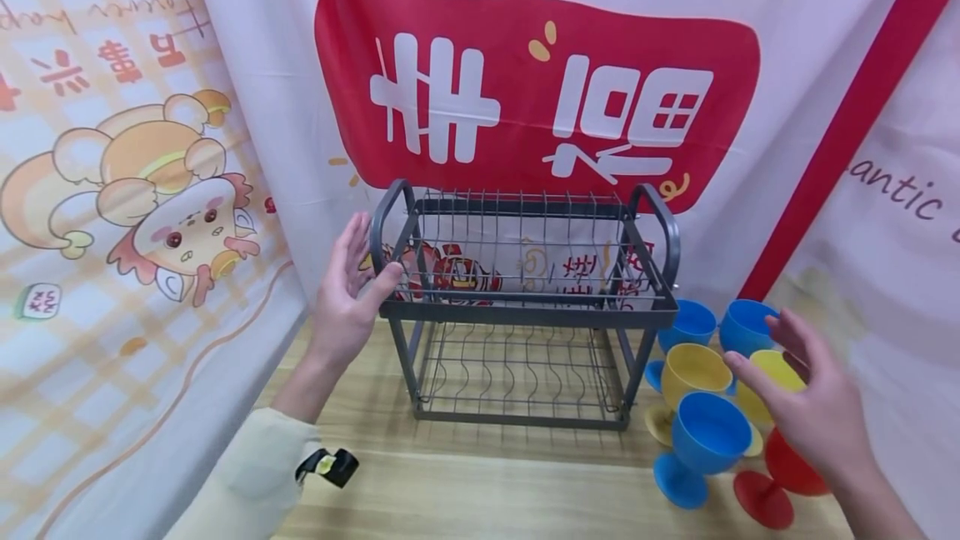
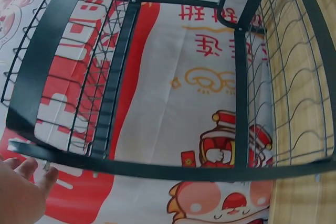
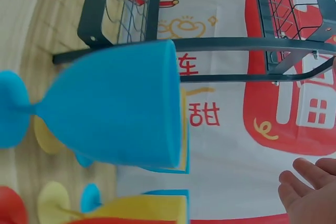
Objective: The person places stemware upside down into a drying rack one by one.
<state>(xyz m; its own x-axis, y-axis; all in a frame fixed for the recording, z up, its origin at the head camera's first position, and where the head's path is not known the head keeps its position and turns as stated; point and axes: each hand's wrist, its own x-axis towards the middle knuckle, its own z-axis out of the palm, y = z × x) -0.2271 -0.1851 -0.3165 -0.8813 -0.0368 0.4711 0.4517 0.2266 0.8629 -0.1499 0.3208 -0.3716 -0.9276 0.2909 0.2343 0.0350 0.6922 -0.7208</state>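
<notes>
My left hand (image 1: pixel 347 294) is at the left end of the dark grey two-tier wire dish rack (image 1: pixel 525 307), fingers straight and spread, the thumb touching the front corner of the upper basket just below the looped handle; the grip is released, closed round nothing. From the left wrist camera I see only the heel of that hand (image 2: pixel 21 195) and a couple of fingertips, just beside the rack's frame (image 2: pixel 157 169). The rack stands on the wooden bench (image 1: pixel 480 482), both of its tiers holding nothing I can see, with printed cloth hanging behind it. My right hand (image 1: pixel 813 407) hovers over a cluster of plastic goblets to the right of the rack, fingers relaxed and apart, its grip released too and holding nothing. Nearest the front stands a blue goblet (image 1: pixel 701 448), upright; behind it a yellow goblet (image 1: pixel 686 382), and behind that two more blue ones, right beside the rack's right leg. A red goblet (image 1: pixel 776 482) sits under my right palm, partly hidden, with another yellow one behind my fingers. In the right wrist view the front blue goblet (image 3: pixel 105 106) fills the middle, the rack's lower bars (image 3: pixel 247 45) beyond it, and my fingertips (image 3: pixel 307 195) are clear of the cup.
</notes>
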